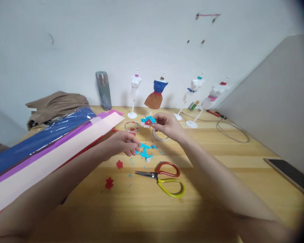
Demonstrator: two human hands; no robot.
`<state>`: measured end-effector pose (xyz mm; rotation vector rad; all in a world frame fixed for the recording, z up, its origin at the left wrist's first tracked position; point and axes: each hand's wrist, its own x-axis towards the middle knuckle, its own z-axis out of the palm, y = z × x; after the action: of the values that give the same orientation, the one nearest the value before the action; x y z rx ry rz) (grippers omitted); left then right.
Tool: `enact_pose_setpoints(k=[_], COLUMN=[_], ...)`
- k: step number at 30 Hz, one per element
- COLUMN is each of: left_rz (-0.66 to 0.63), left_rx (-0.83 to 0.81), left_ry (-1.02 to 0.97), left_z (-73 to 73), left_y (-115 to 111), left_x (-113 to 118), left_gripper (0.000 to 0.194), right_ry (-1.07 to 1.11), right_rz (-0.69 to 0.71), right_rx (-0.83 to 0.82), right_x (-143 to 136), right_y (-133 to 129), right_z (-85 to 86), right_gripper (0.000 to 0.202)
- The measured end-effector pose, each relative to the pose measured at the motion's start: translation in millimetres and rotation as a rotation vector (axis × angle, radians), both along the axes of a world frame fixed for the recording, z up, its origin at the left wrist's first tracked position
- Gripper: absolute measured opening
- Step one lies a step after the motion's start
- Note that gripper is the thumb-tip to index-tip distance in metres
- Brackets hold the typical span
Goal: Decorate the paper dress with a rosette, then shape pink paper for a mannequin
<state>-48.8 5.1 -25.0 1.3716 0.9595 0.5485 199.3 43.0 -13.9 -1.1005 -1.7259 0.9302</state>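
Head view: wooden table [142, 211] against a pale wall [86, 44], both bare forearms reaching in from the lower edge.
Right hand: hand [168, 126] closed narrowly, thumb and fingers pinching the edge of the ruffled flower.
Ruffled flower: flower [145, 119] raised over the table at the right fingertips, bright blue above and whitish pink below, with a red blossom [148, 122] bearing a pale dot at its front.
Left hand: hand [123, 143] loosely curled, fingers bent and the thumb near them; whether anything small lies between them cannot be told.
Blue scraps: cuttings [144, 151] scattered on the wood just beside the left fingertips.
Red cutouts: two small flower shapes [109, 183] lying apart, nearer the viewer than the left hand.
Scissors: pair [154, 175] flat on the table, blades pointing left, one handle red, the other yellow.
Rings: a clear ring [132, 131] behind the left hand, with red visible within its outline; a white ring [160, 138] partly hidden by the right hand.
Paper stack: pale pink, purple and red sheets [66, 148] beside a shiny blue packet [50, 135], partly covered by the left forearm.
Back row: brown cloth [58, 104], bottle [103, 91] and four small dress forms [160, 87], one in a blue top and brown skirt.
Right side: looped cable [243, 140] and a dark flat device [291, 175].
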Motion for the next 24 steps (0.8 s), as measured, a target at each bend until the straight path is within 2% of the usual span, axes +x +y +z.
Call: enact_pose_setpoints(k=[4, 8, 11, 13, 15, 18, 21, 24], left_rz=[0.061, 0.134, 0.241, 0.351, 0.391, 0.376, 0.368, 0.36], left_rx=[0.052, 0.111, 0.243, 0.355, 0.463, 0.577, 0.606, 0.628], left_ry=[0.014, 0.021, 0.008, 0.012, 0.028, 0.038, 0.056, 0.017], left_z=[7.9, 32.7, 50.5, 56.5, 57.7, 55.2, 52.5, 50.8], left_y=[24, 44, 62, 77, 92, 109, 119, 133], left_x=[1, 8, 23, 37, 51, 70, 82, 88], left_gripper=[0.021, 0.022, 0.017, 0.018, 0.025, 0.037, 0.048, 0.046], right_ry=[0.056, 0.124, 0.116, 0.125, 0.131, 0.117, 0.113, 0.138], right_rz=[-0.079, -0.192, -0.234, -0.246, -0.249, -0.249, -0.249, -0.253], right_rx=[0.034, 0.055, 0.058, 0.059, 0.067, 0.064, 0.049, 0.034], right_x=[12, 28, 38, 43, 45, 46, 45, 44], right_y=[24, 49, 66, 75, 83, 91, 96, 100], right_z=[3.8, 16.6, 25.7, 29.4, 31.4, 32.8, 32.7, 31.9], right_gripper=[0.036, 0.039, 0.032, 0.029, 0.029, 0.028, 0.027, 0.029])
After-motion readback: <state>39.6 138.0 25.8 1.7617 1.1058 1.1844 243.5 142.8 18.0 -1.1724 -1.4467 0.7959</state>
